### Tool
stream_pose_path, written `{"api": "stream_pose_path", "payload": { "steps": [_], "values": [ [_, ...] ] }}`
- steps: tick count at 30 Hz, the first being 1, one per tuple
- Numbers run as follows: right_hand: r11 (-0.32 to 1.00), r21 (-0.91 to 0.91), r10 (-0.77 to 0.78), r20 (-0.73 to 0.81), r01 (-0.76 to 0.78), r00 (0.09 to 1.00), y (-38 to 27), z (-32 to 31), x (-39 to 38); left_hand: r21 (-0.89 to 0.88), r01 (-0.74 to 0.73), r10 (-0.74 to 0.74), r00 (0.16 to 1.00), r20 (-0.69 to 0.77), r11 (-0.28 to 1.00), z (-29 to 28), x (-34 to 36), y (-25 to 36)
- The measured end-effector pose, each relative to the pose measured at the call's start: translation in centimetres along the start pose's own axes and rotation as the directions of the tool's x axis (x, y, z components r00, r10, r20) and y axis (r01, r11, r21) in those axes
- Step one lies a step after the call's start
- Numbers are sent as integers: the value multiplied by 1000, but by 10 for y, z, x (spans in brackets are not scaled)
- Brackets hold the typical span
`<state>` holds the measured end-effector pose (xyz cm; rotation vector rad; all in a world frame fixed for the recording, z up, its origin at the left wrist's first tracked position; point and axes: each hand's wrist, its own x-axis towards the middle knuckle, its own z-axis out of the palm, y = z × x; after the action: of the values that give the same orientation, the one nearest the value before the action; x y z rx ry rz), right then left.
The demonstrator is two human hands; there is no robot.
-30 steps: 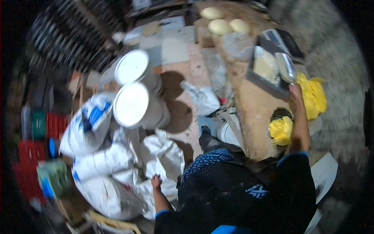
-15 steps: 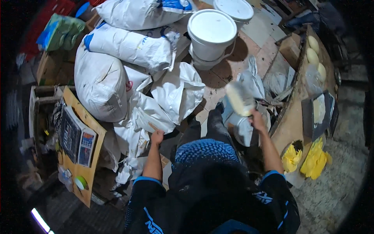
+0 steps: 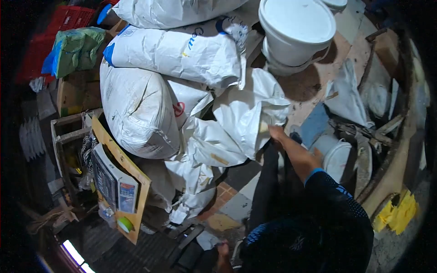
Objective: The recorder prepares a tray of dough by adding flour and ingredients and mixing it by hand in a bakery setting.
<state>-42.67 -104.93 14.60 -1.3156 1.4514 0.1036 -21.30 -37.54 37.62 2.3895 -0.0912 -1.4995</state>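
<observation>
My right hand [image 3: 276, 133] reaches to the edge of an opened, crumpled white sack [image 3: 246, 113]. Its fingers are closed on a pale cream-coloured thing [image 3: 264, 128], of which only a bit shows; the rest is hidden by the sack and hand, so I cannot make out its kind. Low in the picture, beside my body, my left hand [image 3: 223, 249] hangs over the floor, dark and small, its fingers unclear. A full white sack [image 3: 136, 109] stands left of the crumpled one, with another white sack [image 3: 177, 52] lying across behind.
A lidded white bucket [image 3: 296, 27] stands at the back right. A wooden board [image 3: 141, 200] at left bears a boxy item and a green tape roll [image 3: 124, 224]. On the right are a long wooden tabletop [image 3: 391, 173], yellow plastic [image 3: 400, 214] and a second white bucket [image 3: 334, 154].
My right hand has swung left from beside the table to the crumpled sack with the pale thing. My left hand has dropped away from the sacks toward the lower edge. The view has turned.
</observation>
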Motion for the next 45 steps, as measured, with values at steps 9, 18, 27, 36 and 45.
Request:
{"api": "stream_pose_path", "payload": {
  "steps": [9, 18, 27, 36, 45],
  "values": [
    [967, -203, -157, 10, 156, 988, -69, 7, -24, -896, 362, 189, 890, 415, 258, 0, -46, 25],
    [915, -244, -402, -588, 320, 702, 1, -213, -191, 195, -775, 623, 607, 493, 601, 40, 204, 390],
    [871, 161, 134, -987, 463, 90, 15, -459, -346, 312, -938, 986, 167, 31, 149, 251, 100, 763],
    [831, 375, 471, -867, 411, -161, 92, -532, -447, -330, -941, 830, -248, 500, -83, 605, -131, 970],
    [731, 440, 679, -548, 521, -489, 156, -450, -420, -466, -883, 170, -452, 876, 53, 798, -243, 893]
  ]
}}
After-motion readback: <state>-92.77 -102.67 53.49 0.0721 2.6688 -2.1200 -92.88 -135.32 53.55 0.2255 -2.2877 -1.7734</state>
